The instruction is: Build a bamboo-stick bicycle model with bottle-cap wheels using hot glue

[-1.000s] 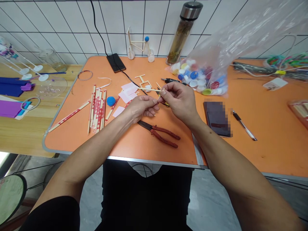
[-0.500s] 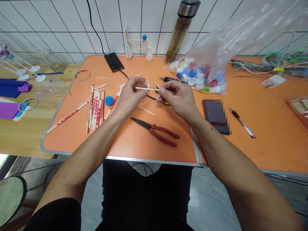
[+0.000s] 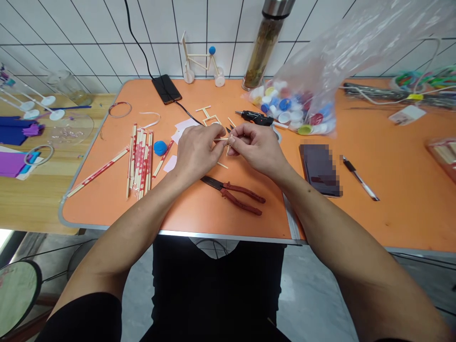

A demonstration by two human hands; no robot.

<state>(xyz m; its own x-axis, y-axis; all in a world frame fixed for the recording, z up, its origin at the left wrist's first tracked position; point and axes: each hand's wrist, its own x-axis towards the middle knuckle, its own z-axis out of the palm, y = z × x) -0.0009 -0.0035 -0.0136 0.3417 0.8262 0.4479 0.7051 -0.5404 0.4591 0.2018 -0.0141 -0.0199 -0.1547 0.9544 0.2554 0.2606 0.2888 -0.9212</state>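
My left hand (image 3: 197, 151) and my right hand (image 3: 254, 146) meet above the middle of the orange table (image 3: 199, 213). Both pinch a thin wooden stick (image 3: 222, 139) held level between their fingertips. A second short stick piece (image 3: 228, 149) pokes down from my right fingers. Red-handled pliers (image 3: 235, 192) lie on the table just in front of my hands. A loose stick piece (image 3: 223, 165) lies under them. A small stick frame (image 3: 209, 115) lies just beyond my hands.
Wrapped chopsticks (image 3: 140, 159) and a blue cap (image 3: 160, 147) lie at the left. A black glue gun (image 3: 257, 118), a plastic bag of bottle caps (image 3: 295, 111), a phone (image 3: 319, 169) and a pen (image 3: 359, 178) lie to the right. A stick bicycle model (image 3: 201, 64) and a bottle (image 3: 265, 42) stand at the wall.
My hands have drawn together along the stick. One second ago my left hand was lower and nearer to me; it rose to take the stick's left end, then slid toward the right hand.
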